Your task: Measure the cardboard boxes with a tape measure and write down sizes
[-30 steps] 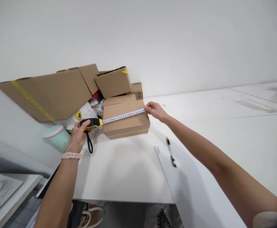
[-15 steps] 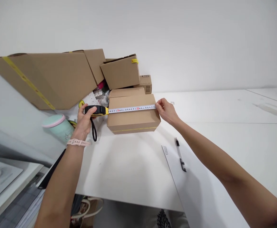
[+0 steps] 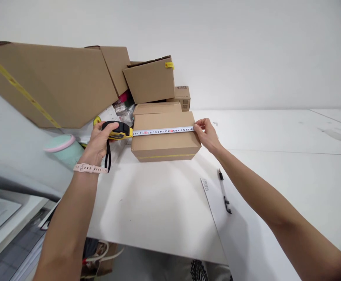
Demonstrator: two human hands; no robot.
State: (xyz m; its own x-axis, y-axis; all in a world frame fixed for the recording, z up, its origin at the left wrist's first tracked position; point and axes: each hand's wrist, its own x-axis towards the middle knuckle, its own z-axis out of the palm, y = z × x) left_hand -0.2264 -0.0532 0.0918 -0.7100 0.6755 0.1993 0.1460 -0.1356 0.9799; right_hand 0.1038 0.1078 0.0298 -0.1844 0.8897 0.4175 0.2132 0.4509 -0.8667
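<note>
Head: tape (image 3: 163, 132) (tip under right hand (image 3: 208, 134))

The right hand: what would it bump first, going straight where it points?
Probably the box under the tape: the right hand points forward-left at its right edge, pinching the tape's end. I can't tell if it's touching the box.

**Tape measure (image 3: 119, 131) tips, strap (image 3: 109, 156) swings in**

More of the yellow casing shows than half a second ago, and the strap now hangs right by the pink wristband (image 3: 90, 168), though the shifting view may explain part of this.
</note>
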